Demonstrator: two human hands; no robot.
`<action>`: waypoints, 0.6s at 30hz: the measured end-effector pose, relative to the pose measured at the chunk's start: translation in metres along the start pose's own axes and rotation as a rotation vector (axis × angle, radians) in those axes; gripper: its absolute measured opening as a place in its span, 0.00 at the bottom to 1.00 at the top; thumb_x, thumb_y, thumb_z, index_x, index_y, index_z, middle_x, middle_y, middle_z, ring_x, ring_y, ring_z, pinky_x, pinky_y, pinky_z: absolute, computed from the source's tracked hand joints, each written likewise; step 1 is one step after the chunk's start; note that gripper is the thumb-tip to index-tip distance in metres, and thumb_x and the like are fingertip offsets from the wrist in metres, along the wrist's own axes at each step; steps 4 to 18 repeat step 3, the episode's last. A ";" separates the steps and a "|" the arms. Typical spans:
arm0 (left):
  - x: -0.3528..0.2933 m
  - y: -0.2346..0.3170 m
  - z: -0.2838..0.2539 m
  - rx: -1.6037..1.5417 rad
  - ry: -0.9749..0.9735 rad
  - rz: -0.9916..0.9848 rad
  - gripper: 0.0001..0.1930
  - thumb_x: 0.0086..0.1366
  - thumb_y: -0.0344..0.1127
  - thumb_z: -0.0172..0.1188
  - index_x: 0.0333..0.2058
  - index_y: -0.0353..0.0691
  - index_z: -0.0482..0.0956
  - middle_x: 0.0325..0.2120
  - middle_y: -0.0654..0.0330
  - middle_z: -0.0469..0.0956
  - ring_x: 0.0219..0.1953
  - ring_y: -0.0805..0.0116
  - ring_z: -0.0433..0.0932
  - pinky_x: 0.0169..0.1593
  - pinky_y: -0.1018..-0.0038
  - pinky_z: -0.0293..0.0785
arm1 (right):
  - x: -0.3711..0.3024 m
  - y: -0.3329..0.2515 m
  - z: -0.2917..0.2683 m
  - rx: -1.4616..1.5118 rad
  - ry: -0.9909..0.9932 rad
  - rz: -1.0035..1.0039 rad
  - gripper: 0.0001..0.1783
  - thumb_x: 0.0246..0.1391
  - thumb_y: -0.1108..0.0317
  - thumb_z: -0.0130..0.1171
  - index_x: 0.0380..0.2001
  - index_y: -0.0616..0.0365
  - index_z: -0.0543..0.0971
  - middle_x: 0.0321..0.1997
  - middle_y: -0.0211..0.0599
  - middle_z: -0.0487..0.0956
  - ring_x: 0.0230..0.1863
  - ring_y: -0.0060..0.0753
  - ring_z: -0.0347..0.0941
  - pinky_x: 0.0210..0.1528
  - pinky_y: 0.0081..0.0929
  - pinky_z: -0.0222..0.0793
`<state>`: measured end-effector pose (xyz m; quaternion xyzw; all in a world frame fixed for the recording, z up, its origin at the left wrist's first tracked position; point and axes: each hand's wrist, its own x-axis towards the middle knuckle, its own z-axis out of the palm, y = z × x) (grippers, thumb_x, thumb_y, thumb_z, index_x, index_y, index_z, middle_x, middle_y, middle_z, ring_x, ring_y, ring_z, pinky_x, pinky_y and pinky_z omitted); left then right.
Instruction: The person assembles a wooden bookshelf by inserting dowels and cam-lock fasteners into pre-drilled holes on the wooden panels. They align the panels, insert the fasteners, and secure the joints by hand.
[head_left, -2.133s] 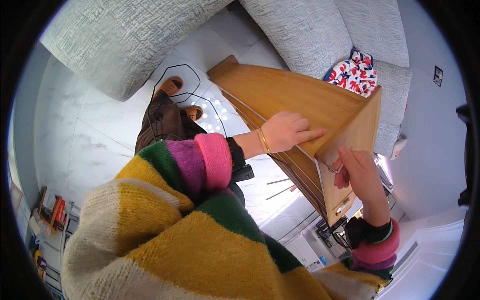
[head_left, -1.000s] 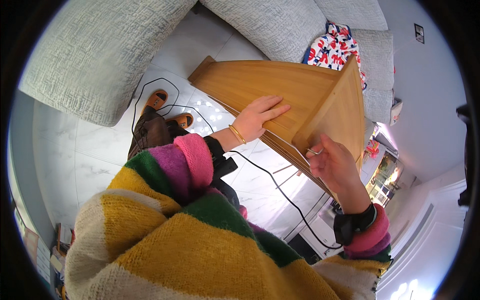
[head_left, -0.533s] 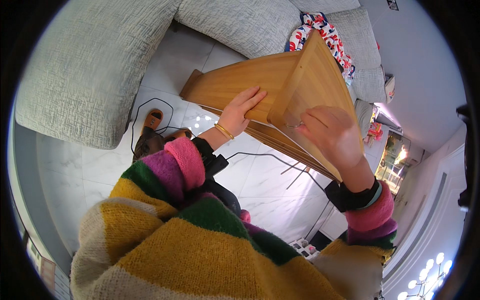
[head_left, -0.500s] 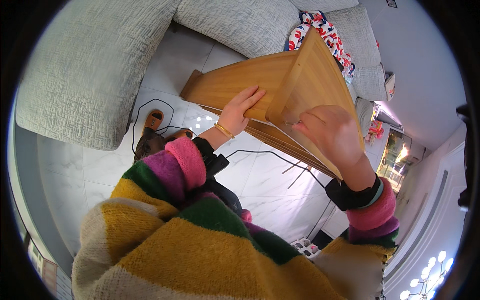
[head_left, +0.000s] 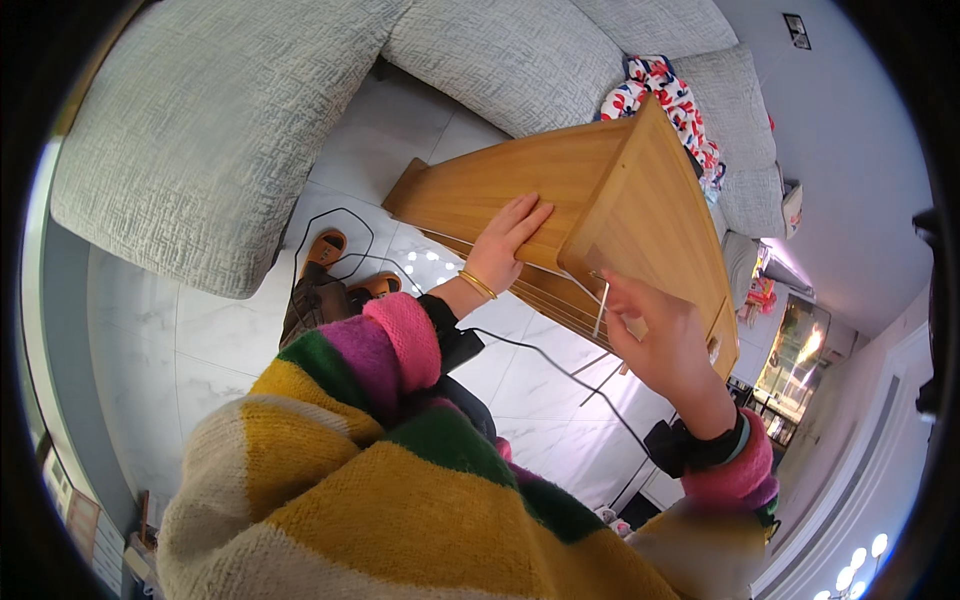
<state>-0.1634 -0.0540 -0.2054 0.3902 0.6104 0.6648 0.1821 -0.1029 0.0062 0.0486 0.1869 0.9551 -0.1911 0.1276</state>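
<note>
A wooden furniture piece (head_left: 515, 165), like a small cabinet, stands tilted before me with its end panel (head_left: 655, 200) toward the right. My left hand (head_left: 508, 243) lies on its upper face near the front edge, fingers stretched out; the thumb is mostly hidden. At the near corner of the end panel, my right hand (head_left: 645, 325) pinches a thin silver L-shaped hex key (head_left: 602, 308) between thumb and fingers. The key's short end meets the panel close to its edge, and its long arm hangs downward. Whatever fastener sits under the tip is too small to make out.
A grey sofa (head_left: 220, 130) curves round the far and left sides, with a patterned red, white and blue cloth (head_left: 665, 85) on it. A black cable (head_left: 560, 368) runs between my wrists. A person's slippers (head_left: 325, 247) stand on the tiled floor (head_left: 215, 330).
My right hand has turned and its fingers have opened out somewhat, so the hex key's long arm now shows, pointing down. My left hand stays on the wood. The whole view has shifted slightly.
</note>
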 end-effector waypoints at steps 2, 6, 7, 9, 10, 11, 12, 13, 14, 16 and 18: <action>-0.001 -0.002 -0.002 0.006 -0.044 -0.004 0.42 0.40 0.13 0.51 0.59 0.47 0.61 0.59 0.52 0.57 0.61 0.50 0.56 0.62 0.66 0.56 | 0.004 0.002 -0.007 -0.300 -0.038 -0.188 0.22 0.43 0.71 0.63 0.45 0.58 0.75 0.36 0.40 0.79 0.33 0.33 0.77 0.36 0.25 0.73; 0.000 -0.003 -0.002 -0.007 -0.098 -0.018 0.41 0.41 0.13 0.51 0.59 0.47 0.61 0.60 0.52 0.56 0.61 0.50 0.56 0.62 0.66 0.56 | 0.004 0.001 -0.013 -0.442 -0.098 -0.216 0.23 0.42 0.68 0.65 0.45 0.57 0.75 0.39 0.40 0.79 0.36 0.33 0.77 0.38 0.26 0.73; 0.000 -0.003 -0.002 -0.007 -0.098 -0.018 0.41 0.41 0.13 0.51 0.59 0.47 0.61 0.60 0.52 0.56 0.61 0.50 0.56 0.62 0.66 0.56 | 0.004 0.001 -0.013 -0.442 -0.098 -0.216 0.23 0.42 0.68 0.65 0.45 0.57 0.75 0.39 0.40 0.79 0.36 0.33 0.77 0.38 0.26 0.73; 0.000 -0.003 -0.002 -0.007 -0.098 -0.018 0.41 0.41 0.13 0.51 0.59 0.47 0.61 0.60 0.52 0.56 0.61 0.50 0.56 0.62 0.66 0.56 | 0.004 0.001 -0.013 -0.442 -0.098 -0.216 0.23 0.42 0.68 0.65 0.45 0.57 0.75 0.39 0.40 0.79 0.36 0.33 0.77 0.38 0.26 0.73; 0.000 -0.003 -0.002 -0.007 -0.098 -0.018 0.41 0.41 0.13 0.51 0.59 0.47 0.61 0.60 0.52 0.56 0.61 0.50 0.56 0.62 0.66 0.56 | 0.004 0.001 -0.013 -0.442 -0.098 -0.216 0.23 0.42 0.68 0.65 0.45 0.57 0.75 0.39 0.40 0.79 0.36 0.33 0.77 0.38 0.26 0.73; 0.000 -0.003 -0.002 -0.007 -0.098 -0.018 0.41 0.41 0.13 0.51 0.59 0.47 0.61 0.60 0.52 0.56 0.61 0.50 0.56 0.62 0.66 0.56 | 0.004 0.001 -0.013 -0.442 -0.098 -0.216 0.23 0.42 0.68 0.65 0.45 0.57 0.75 0.39 0.40 0.79 0.36 0.33 0.77 0.38 0.26 0.73; 0.000 -0.003 -0.002 -0.007 -0.098 -0.018 0.41 0.41 0.13 0.51 0.59 0.47 0.61 0.60 0.52 0.56 0.61 0.50 0.56 0.62 0.66 0.56 | 0.004 0.001 -0.013 -0.442 -0.098 -0.216 0.23 0.42 0.68 0.65 0.45 0.57 0.75 0.39 0.40 0.79 0.36 0.33 0.77 0.38 0.26 0.73; 0.000 -0.003 -0.002 -0.007 -0.098 -0.018 0.41 0.41 0.13 0.51 0.59 0.47 0.61 0.60 0.52 0.56 0.61 0.50 0.56 0.62 0.66 0.56 | 0.004 0.001 -0.013 -0.442 -0.098 -0.216 0.23 0.42 0.68 0.65 0.45 0.57 0.75 0.39 0.40 0.79 0.36 0.33 0.77 0.38 0.26 0.73; 0.000 -0.003 -0.002 -0.007 -0.098 -0.018 0.41 0.41 0.13 0.51 0.59 0.47 0.61 0.60 0.52 0.56 0.61 0.50 0.56 0.62 0.66 0.56 | 0.004 0.001 -0.013 -0.442 -0.098 -0.216 0.23 0.42 0.68 0.65 0.45 0.57 0.75 0.39 0.40 0.79 0.36 0.33 0.77 0.38 0.26 0.73; 0.000 -0.003 -0.002 -0.007 -0.098 -0.018 0.41 0.41 0.13 0.51 0.59 0.47 0.61 0.60 0.52 0.56 0.61 0.50 0.56 0.62 0.66 0.56 | 0.004 0.001 -0.013 -0.442 -0.098 -0.216 0.23 0.42 0.68 0.65 0.45 0.57 0.75 0.39 0.40 0.79 0.36 0.33 0.77 0.38 0.26 0.73; 0.000 -0.003 -0.002 -0.007 -0.098 -0.018 0.41 0.41 0.13 0.51 0.59 0.47 0.61 0.60 0.52 0.56 0.61 0.50 0.56 0.62 0.66 0.56 | 0.004 0.001 -0.013 -0.442 -0.098 -0.216 0.23 0.42 0.68 0.65 0.45 0.57 0.75 0.39 0.40 0.79 0.36 0.33 0.77 0.38 0.26 0.73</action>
